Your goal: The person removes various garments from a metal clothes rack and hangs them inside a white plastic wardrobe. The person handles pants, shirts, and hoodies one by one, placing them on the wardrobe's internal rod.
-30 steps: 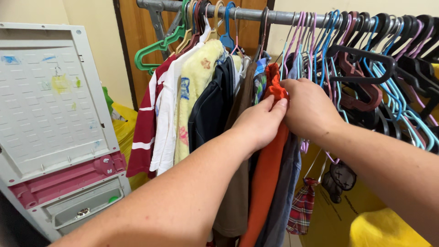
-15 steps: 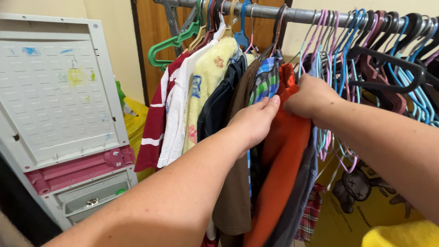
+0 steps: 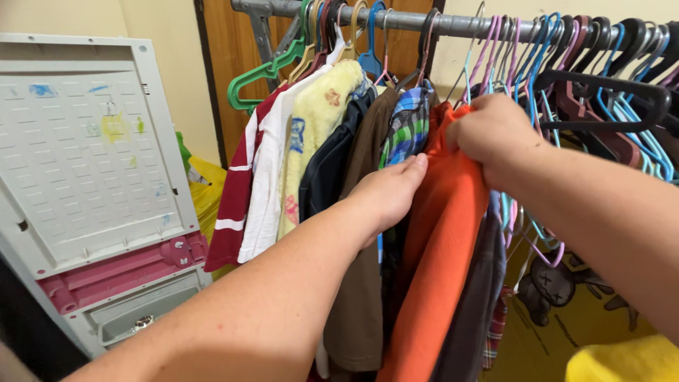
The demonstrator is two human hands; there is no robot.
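Hands (image 3: 438, 166) moved up orange shirt (image 3: 438, 247), nr rail (image 3: 424, 21).

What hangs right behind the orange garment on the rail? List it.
Behind the orange garment, held at its top by the right hand, hang a dark grey garment and a strip of red plaid cloth. Their upper parts and hangers are covered.
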